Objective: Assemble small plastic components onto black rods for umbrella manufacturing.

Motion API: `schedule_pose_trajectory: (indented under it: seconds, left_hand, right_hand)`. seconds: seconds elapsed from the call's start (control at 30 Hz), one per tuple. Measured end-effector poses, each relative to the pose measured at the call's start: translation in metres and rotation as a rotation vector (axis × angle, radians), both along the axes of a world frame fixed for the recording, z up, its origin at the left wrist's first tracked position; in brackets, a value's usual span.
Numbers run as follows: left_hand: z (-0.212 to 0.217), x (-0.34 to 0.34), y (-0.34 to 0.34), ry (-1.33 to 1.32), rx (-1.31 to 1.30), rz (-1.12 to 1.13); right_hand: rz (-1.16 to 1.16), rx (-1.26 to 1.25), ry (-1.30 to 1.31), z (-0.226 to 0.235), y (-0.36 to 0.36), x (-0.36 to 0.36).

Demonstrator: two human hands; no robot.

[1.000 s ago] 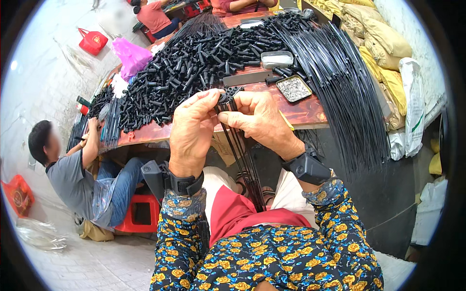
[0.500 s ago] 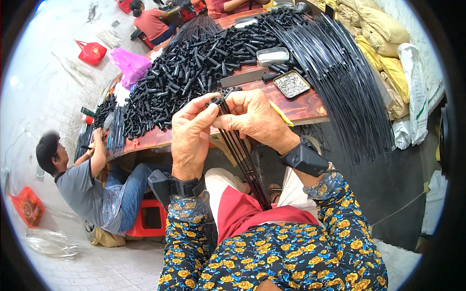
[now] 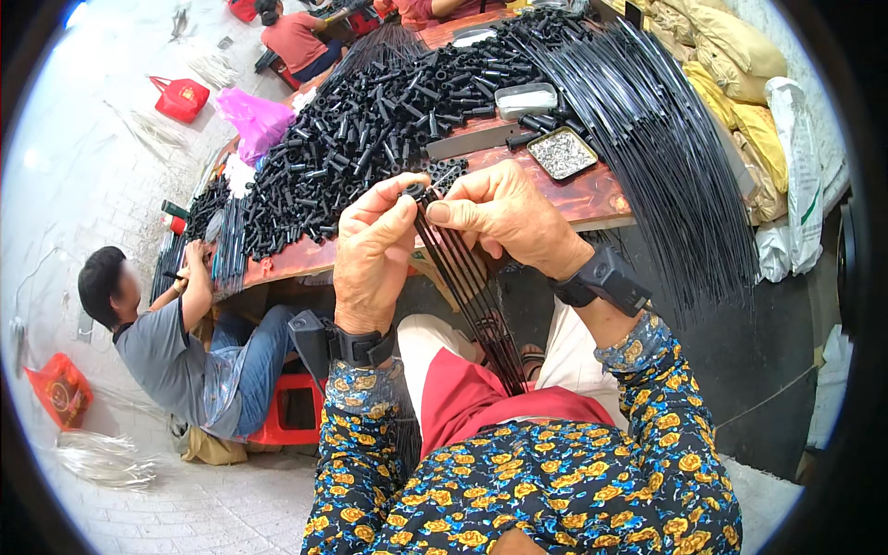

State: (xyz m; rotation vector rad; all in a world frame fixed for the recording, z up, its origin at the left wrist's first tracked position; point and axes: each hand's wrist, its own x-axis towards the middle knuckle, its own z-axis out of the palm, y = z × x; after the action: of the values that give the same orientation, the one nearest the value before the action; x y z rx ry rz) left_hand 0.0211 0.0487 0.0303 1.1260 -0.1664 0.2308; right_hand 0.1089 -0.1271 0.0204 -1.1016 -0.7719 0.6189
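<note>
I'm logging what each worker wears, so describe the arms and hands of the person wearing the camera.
Both hands are bare, without gloves. The left hand and right hand each have a black boxy device strapped at the wrist, the left wrist device and the right wrist device. Long dark blue sleeves with yellow and orange flowers cover both forearms.

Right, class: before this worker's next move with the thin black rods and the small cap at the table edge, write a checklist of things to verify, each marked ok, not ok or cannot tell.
1. Left hand pinches the small black cap: ok.
2. Right hand grips the top of the bundle of thin black rods: ok.
3. Rod tip seated inside cap: cannot tell, fingers hide it.
4. Rods' lower ends rest on the lap: ok.
5. Pile of black tubes lies close ahead on the table: ok.
6. Metal tray of small parts sits upright: ok.
</note>
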Motion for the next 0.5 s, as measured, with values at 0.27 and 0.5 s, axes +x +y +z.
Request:
schedule_pose_trajectory:
  seconds: [0.27, 0.5]
  left_hand:
    - [-0.008, -0.006, 0.007, -0.020, 0.032, 0.046]
    - [-0.001, -0.009, 0.004, -0.014, -0.020, -0.094]
  right_hand:
    - [-0.086, -0.002, -0.048, 0.007, 0.006, -0.012]
    - [0.071, 0.047, 0.034, 0.003, 0.005, -0.002]
